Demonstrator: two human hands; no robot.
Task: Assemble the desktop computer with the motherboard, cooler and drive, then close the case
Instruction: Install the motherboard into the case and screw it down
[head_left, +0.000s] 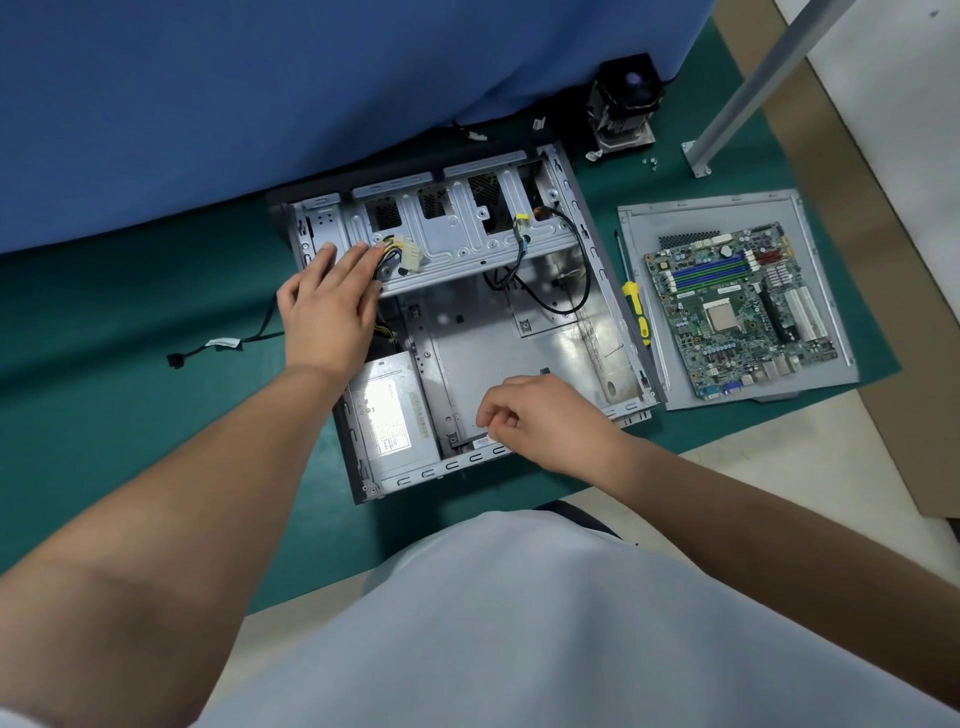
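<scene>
Far left on the green surface (130, 322), a loose black cable (223, 345) with a white tag trails away from the open case (631, 332). The case lies on its side, lid off, bare metal floor showing, no motherboard in it yet.

Now the left hand (324, 306): fingers straight and spread, lying flat on the metal drive bracket (457, 244) at the case's far left corner, fingertips just beside the bundle of yellow and black wires with its white connector (408, 257). It grips nothing, just presses down.

Below that hand sits the grey power supply (392, 421), in the near-left corner of the case.

Over to the right hand (540, 421), at the case's near edge: fingers curled, thumb and fingertips pinching something small and pale right at the rim. I can't tell what that piece is.

At the far right of the case interior, a black cable loop (571, 291) hangs from the bracket.

Just outside the case wall lies a screwdriver (635, 299), yellow handle, tip pointing away. Next, the grey side panel (826, 374) lies flat, and the green motherboard (737, 306) rests on top of it, well clear of the case.

Up at the back, by the blue cloth (260, 93), the black cooler (623, 104) stands, a few small screws (650, 163) near it.
</scene>
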